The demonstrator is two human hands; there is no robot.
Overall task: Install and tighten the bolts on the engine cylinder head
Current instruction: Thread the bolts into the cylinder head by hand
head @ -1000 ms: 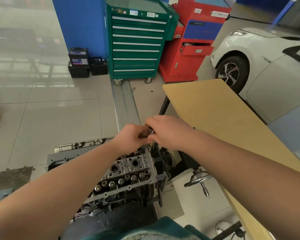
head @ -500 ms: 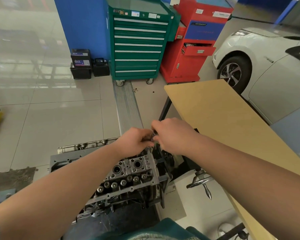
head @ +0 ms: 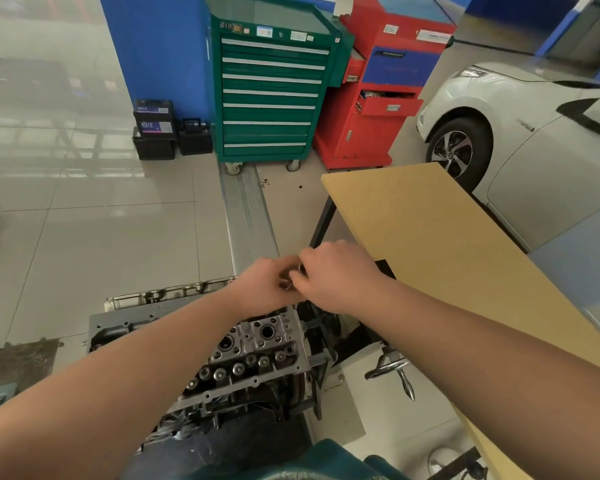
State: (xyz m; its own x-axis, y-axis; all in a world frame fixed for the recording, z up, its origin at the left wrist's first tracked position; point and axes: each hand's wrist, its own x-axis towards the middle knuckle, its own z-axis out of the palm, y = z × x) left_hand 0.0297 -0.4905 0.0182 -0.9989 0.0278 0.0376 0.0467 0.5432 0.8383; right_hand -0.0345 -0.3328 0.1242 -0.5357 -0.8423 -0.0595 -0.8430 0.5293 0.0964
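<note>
On a glossy tiled floor [head: 84, 244], beside a bare tan tabletop [head: 440, 244], green [head: 271, 95] and red [head: 378, 109] tool cabinets and a white car [head: 534, 133], both hands, left [head: 267, 285] and right [head: 333, 275], pinch a small metal part [head: 293, 275] above the cylinder head [head: 257, 351]; cabinet labels are unreadable.

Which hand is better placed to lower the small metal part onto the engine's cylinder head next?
Probably the left hand: it hangs directly over the cylinder head. The right hand sits towards the table. Both pinch the metal part.
</note>
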